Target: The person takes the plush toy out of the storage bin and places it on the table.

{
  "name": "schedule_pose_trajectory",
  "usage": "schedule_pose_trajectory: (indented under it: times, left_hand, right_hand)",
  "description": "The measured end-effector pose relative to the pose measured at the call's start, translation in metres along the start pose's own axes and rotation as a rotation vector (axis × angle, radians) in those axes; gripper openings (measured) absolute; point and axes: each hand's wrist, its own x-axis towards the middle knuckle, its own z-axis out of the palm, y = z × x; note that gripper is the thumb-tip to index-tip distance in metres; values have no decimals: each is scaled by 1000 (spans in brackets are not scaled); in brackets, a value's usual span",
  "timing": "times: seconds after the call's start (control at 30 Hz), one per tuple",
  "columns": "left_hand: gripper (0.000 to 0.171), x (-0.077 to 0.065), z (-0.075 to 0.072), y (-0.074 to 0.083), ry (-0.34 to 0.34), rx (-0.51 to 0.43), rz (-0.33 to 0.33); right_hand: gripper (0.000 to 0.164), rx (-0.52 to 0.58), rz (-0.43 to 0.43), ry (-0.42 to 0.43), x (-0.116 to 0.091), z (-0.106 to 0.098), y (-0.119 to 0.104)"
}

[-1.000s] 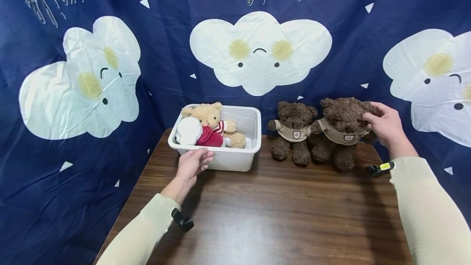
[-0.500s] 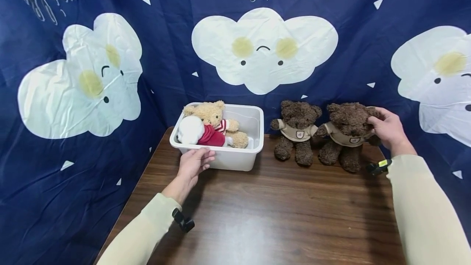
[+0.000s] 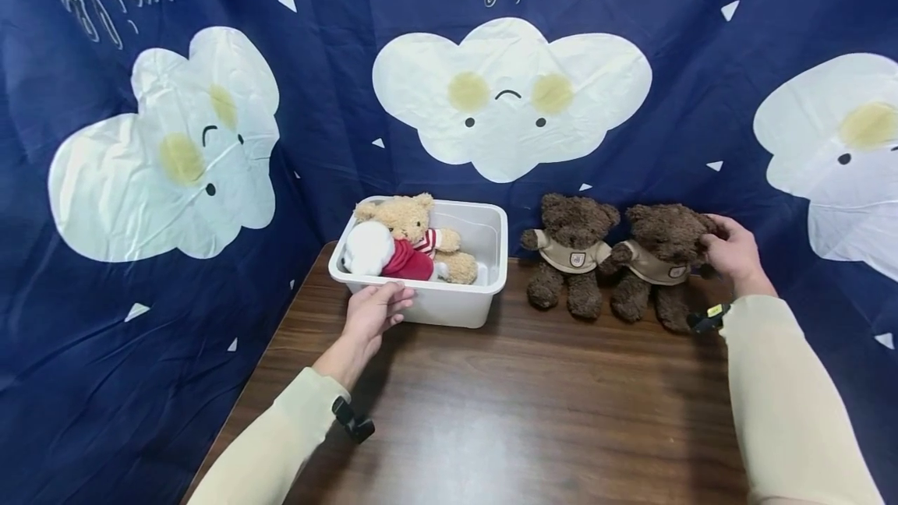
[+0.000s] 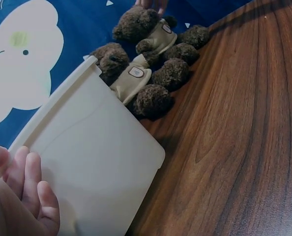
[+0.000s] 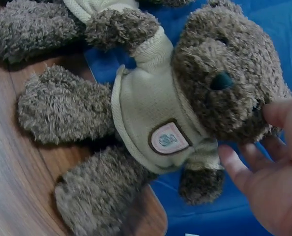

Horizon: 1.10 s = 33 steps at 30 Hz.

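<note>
In the head view my left hand point(image 3: 373, 310) pinches the front rim of a pale grey plastic bin point(image 3: 449, 304), thumb on top and fingers against the outer wall. A tan teddy bear point(image 3: 401, 217) in a red-striped top lies in the bin, with a white plush toy point(image 3: 369, 248) in a red garment in front of it. My right hand point(image 3: 734, 257) grips the side of the head of the rightmost brown teddy bear point(image 3: 659, 262). This bear wears a beige sweater with a badge and leans slightly, its legs on the tabletop. Beside it sits a similar brown teddy bear point(image 3: 574, 252).
The wooden table point(image 3: 519, 396) ends at its back edge against a dark blue curtain point(image 3: 337, 139) printed with clouds. Both brown bears sit along that edge, right of the bin, with their near arms meeting.
The rightmost brown bear has come down a little and tilted, with my right hand following at its head. My left hand stays on the bin's rim. The head view has shifted slightly.
</note>
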Motion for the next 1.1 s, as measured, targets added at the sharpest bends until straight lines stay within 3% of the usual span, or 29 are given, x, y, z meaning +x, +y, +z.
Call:
schedule_pose_trajectory:
  times: [0.2, 0.37, 0.53, 0.9, 1.1]
  left_hand:
    - [18, -2, 0, 0, 13, 5, -6]
    - [19, -2, 0, 1, 10, 10, -4]
    - [20, -1, 1, 2, 7, 7, -2]
    - [18, -1, 1, 1, 19, 25, -11]
    - [15, -1, 1, 2, 21, 17, 4]
  right_hand:
    - [60, 166, 111, 73, -2, 13, 3]
    - [82, 113, 136, 121, -1, 27, 1]
    - [77, 52, 152, 200, 3, 35, -2]
    - [60, -7, 143, 259, 8, 36, -2]
    - [53, 78, 93, 305, 10, 31, -5]
